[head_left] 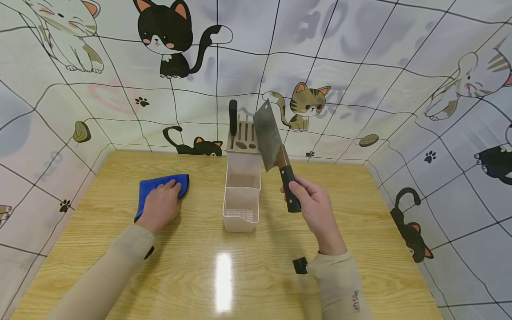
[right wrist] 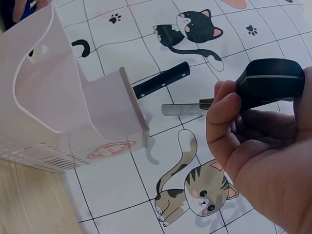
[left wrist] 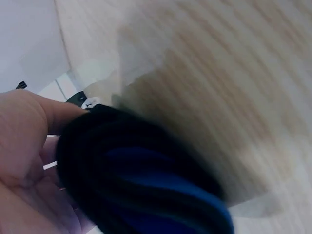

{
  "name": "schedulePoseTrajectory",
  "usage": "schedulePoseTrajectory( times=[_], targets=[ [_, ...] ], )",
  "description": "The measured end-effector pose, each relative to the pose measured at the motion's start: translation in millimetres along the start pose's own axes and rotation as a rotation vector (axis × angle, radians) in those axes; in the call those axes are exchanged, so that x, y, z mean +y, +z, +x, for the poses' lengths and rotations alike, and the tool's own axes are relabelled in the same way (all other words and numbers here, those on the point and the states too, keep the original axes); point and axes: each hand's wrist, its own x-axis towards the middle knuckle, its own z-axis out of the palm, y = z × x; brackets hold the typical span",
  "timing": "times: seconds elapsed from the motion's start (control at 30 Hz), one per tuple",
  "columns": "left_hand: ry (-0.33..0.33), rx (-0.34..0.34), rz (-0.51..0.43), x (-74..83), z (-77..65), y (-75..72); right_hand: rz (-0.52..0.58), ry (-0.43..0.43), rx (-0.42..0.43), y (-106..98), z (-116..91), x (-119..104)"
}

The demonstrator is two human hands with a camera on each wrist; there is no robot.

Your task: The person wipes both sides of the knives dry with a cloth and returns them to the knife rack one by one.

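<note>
My right hand [head_left: 318, 204] grips the black handle of a cleaver [head_left: 267, 135], its broad blade raised and tilted close to the right of a pale pink knife holder [head_left: 240, 226]. In the right wrist view the cleaver [right wrist: 268, 83] stays in the curled fingers, its blade apart from the holder's slotted top. Another knife [head_left: 233, 116] with a black handle stands in the leftmost slot. To the left, a blue cloth [head_left: 149, 186] with black edging lies under my left hand [head_left: 160, 206]. The left wrist view shows the folded cloth [left wrist: 146, 170] held between thumb and fingers.
The wooden table [head_left: 180, 275] has the holder near its back middle, with two open compartments at the front. A cat-patterned sheet [head_left: 248, 66] rises behind and at both sides. A small black piece [head_left: 300, 266] is beside the right cuff.
</note>
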Motion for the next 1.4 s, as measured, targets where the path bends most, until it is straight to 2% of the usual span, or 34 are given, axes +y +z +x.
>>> schedulePoseTrajectory(
  times=[0.1,0.4,0.7,1.0,1.27,1.4],
  targets=[
    [-0.001,0.017,-0.031,4.1,3.1,-5.3,-0.003,0.015,0.003,-3.0,1.5,-4.8],
    [-0.037,-0.038,-0.223,30.2,20.0,-27.7,-0.047,0.048,-0.003,-12.8,6.3,-15.2],
    [-0.024,-0.001,-0.425,57.7,33.1,-42.1,-0.105,0.07,-0.035,-19.2,12.3,-21.3],
    [-0.024,-0.011,-0.53,78.9,42.9,-37.7,-0.111,0.07,-0.044,-25.7,15.8,-33.0],
    [-0.087,-0.074,-0.594,87.9,48.4,-31.2,-0.125,0.081,-0.067,-31.2,18.0,-44.5],
    [-0.091,-0.077,-0.605,91.1,51.1,-28.3,-0.141,0.092,-0.075,-32.7,19.4,-50.5]
  ],
)
